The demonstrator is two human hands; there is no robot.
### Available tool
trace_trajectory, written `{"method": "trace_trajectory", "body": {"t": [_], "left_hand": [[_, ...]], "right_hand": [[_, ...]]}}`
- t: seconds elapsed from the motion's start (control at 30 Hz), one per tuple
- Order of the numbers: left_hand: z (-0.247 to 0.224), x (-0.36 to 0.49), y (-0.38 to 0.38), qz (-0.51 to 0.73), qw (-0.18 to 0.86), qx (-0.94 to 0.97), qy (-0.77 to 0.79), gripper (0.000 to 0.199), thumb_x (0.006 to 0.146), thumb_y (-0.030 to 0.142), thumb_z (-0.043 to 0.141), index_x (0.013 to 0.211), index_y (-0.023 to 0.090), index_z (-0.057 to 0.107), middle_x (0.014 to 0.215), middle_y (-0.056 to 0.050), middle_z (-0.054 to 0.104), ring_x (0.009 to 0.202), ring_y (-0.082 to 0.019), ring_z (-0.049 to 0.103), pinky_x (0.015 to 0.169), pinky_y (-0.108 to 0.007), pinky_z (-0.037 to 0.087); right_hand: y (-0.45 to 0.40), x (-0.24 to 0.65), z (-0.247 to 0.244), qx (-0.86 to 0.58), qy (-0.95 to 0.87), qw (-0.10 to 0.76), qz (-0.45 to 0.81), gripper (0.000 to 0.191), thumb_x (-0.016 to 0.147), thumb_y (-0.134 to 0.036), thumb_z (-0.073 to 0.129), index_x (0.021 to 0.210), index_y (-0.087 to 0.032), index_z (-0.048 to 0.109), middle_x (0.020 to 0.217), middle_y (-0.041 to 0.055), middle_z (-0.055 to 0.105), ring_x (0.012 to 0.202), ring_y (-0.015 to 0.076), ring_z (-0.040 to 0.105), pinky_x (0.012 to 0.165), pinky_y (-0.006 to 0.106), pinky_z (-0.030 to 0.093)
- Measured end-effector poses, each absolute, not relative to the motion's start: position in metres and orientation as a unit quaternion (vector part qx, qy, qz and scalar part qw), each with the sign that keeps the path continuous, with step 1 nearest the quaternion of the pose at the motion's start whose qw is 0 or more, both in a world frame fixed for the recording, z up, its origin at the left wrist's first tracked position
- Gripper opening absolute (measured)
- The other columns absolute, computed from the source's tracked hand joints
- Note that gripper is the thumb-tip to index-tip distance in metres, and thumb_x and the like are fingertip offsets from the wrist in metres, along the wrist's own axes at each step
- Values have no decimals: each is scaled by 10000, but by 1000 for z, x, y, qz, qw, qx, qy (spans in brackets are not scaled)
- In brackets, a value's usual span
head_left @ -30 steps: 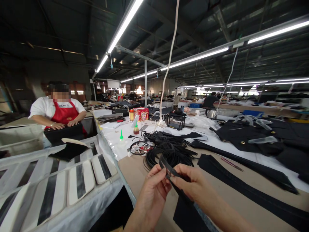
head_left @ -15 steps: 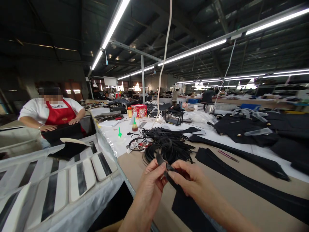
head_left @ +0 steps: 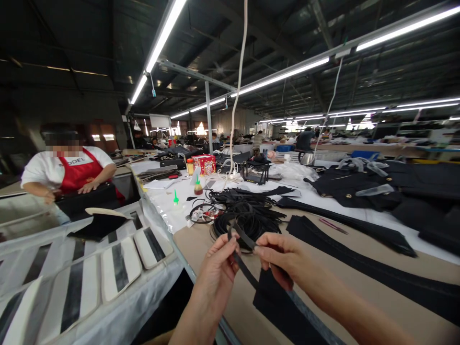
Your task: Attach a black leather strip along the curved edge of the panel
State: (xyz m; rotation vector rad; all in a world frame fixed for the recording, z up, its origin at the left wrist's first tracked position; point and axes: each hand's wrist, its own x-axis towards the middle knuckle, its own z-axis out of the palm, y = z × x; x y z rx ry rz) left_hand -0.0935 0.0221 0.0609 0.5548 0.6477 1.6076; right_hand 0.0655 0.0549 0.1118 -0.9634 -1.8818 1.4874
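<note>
My left hand point(head_left: 215, 278) and my right hand point(head_left: 282, 256) pinch a narrow black strap point(head_left: 241, 235) between their fingertips, just above the brown table top point(head_left: 359, 297). The strap bends into a small loop above my fingers and its tail hangs down between my hands. A tangled pile of black straps point(head_left: 247, 211) lies just behind my hands. A flat black fabric piece point(head_left: 276, 306) lies under my right wrist.
Long black fabric strips point(head_left: 359, 258) run across the table on the right, with dark garments point(head_left: 377, 191) behind. Glue bottles point(head_left: 176, 198), a red box point(head_left: 205, 164) and a hanging white cord point(head_left: 237, 91) stand further back. Striped black-and-white pads point(head_left: 118, 263) lie left, where a person in a red apron point(head_left: 72, 172) works.
My hands have drifted slightly left and up with the strap, and my fingers have shifted along it, drawing it tighter. The view has panned a little to the right.
</note>
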Motion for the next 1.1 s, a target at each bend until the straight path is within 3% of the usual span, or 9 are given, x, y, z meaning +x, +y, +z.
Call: {"method": "trace_trajectory", "body": {"t": [0.1,0.2,0.33,0.53,0.7,0.8,0.87,1.03,1.1], "left_hand": [[55,-111,25,706,552,261,359,470,538,354,885,897,156,656,715,26,545,606,-71,508,526,-152,384],[44,-138,36,707,425,339,453,436,559,470,827,784,157,624,711,15,547,614,-98,504,550,-191,398],[35,-174,70,688,325,395,515,375,597,478,770,759,176,618,695,21,550,619,-122,477,568,-218,361],[44,-195,149,562,160,515,627,119,675,196,676,793,186,670,710,-24,619,800,-237,547,714,-281,352],[54,-192,190,479,90,572,660,108,666,94,638,750,161,629,815,-95,629,1054,-340,515,890,-376,349],[60,-171,192,465,75,615,632,152,701,122,642,852,133,637,1019,-153,613,1177,-365,439,975,-418,323],[65,-144,182,459,90,659,589,184,776,175,606,950,130,647,1093,-151,607,1166,-332,468,999,-406,330],[79,-57,126,397,217,794,406,255,876,357,570,1061,225,687,964,-37,685,908,-210,623,839,-270,463],[84,-33,105,335,344,831,282,267,887,339,550,1075,206,685,868,-43,688,810,-200,628,746,-255,466]], "right_hand": [[57,85,118,-347,-665,287,596,360,751,-504,639,729,-163,523,634,-31,549,363,38,389,353,171,268],[61,110,121,-345,-644,309,609,331,769,-469,669,788,-161,548,676,-24,576,381,38,415,358,162,286],[64,138,120,-380,-618,340,598,322,761,-441,687,797,-160,534,647,-32,572,365,32,402,346,153,259],[69,161,119,-418,-603,349,583,266,772,-389,653,815,-166,516,619,-32,570,347,34,381,337,161,221],[72,172,121,-426,-603,353,574,286,750,-395,678,840,-169,526,593,-45,554,331,26,336,322,164,169],[74,176,118,-430,-605,341,577,298,732,-388,686,862,-167,534,598,-41,564,330,30,343,321,164,175],[74,175,114,-432,-611,321,580,302,728,-371,678,899,-162,544,607,-36,576,333,31,345,322,160,188],[75,170,107,-440,-655,260,557,273,763,-383,620,914,-164,557,602,-43,576,335,41,374,317,151,243],[73,172,106,-436,-671,247,547,235,768,-371,613,857,-158,572,597,-37,577,334,41,387,318,150,256]]}}
